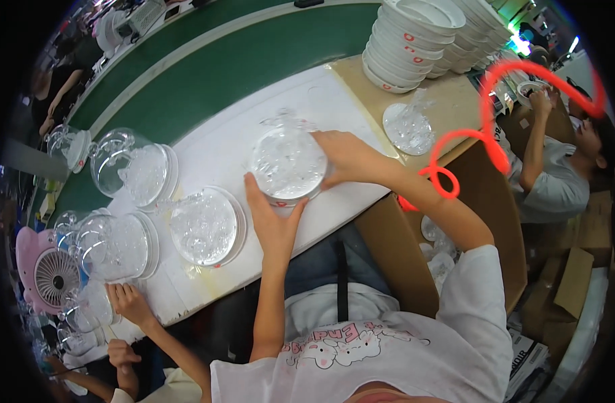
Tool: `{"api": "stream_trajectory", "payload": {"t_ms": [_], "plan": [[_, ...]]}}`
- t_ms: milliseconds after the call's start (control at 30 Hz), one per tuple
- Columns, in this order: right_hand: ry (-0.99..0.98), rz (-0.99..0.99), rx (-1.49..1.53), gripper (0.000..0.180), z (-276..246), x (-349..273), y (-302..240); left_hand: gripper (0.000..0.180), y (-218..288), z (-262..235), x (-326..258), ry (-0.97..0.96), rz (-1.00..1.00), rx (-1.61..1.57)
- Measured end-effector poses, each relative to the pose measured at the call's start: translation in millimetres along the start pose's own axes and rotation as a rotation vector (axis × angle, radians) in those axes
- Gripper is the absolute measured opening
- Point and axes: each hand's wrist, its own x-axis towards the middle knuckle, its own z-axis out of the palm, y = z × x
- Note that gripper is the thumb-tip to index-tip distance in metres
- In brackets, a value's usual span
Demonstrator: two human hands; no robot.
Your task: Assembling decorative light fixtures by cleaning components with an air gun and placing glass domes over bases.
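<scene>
Between my two hands is a round white dish topped with crinkled clear plastic, above the white tabletop. My left hand grips its near left rim, thumb and fingers spread around the edge. On the right side, my right hand curls around the rim, its fingertips partly hidden by the dish. Left of my left hand lies a similar plastic-topped round white piece. Another flat round piece with clear plastic rests on the brown board to the right of my hands.
More round pieces with clear domes line the left side. Tall stacks of white round dishes stand at the far right. A cardboard box is beside me; a pink fan sits far left. A neighbour's hand rests nearby.
</scene>
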Motion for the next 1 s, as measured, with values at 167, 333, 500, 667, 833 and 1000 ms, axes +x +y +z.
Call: {"api": "stream_trajectory", "payload": {"t_ms": [167,333,500,667,833,1000], "plan": [[-0.082,0.051,-0.011,0.111,-0.4,59.2,-22.4,0.085,-1.8,-0.5,-4.8,0.153,0.189,0.192],[0.517,-0.129,-0.345,0.051,-13.4,84.7,9.9,0.070,-2.0,1.7,-4.1,0.113,0.227,0.105],[0.876,0.138,-0.789,0.035,-146.2,33.6,85.2,0.064,2.2,-2.9,-3.6,0.089,0.213,0.041],[0.856,0.029,-0.512,0.033,-183.7,-3.3,97.5,0.061,-0.6,-2.1,-2.2,0.055,0.224,0.034],[0.552,0.358,-0.661,0.026,-194.3,-15.4,119.8,0.059,-3.7,-0.6,-3.4,0.037,0.215,0.004],[0.328,0.361,-0.352,0.027,-193.9,-28.2,137.9,0.058,-0.3,0.4,-3.0,0.015,0.173,-0.024]]}}
